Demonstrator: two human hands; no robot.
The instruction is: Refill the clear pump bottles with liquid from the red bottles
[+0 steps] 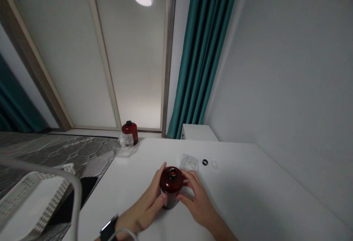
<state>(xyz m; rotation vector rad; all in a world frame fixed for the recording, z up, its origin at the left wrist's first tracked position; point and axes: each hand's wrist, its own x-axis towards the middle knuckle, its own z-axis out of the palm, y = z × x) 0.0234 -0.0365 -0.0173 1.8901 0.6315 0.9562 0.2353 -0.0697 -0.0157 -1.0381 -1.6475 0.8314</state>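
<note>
A dark red bottle (171,186) with an open mouth stands on the white table (248,197). My left hand (146,206) wraps round its left side, thumb against the front. My right hand (197,200) grips its right side, fingers curled against the glass. A watch sits on my left wrist. Just beyond the bottle lie a clear plastic wrapper (189,161), a small black ring (204,162) and a small clear piece (214,164).
A second dark red bottle (130,132) stands at the table's far left corner beside clear plastic packaging (123,146). A white perforated basket (33,200) sits lower left, off the table. Teal curtains (204,57) and a grey wall bound the right.
</note>
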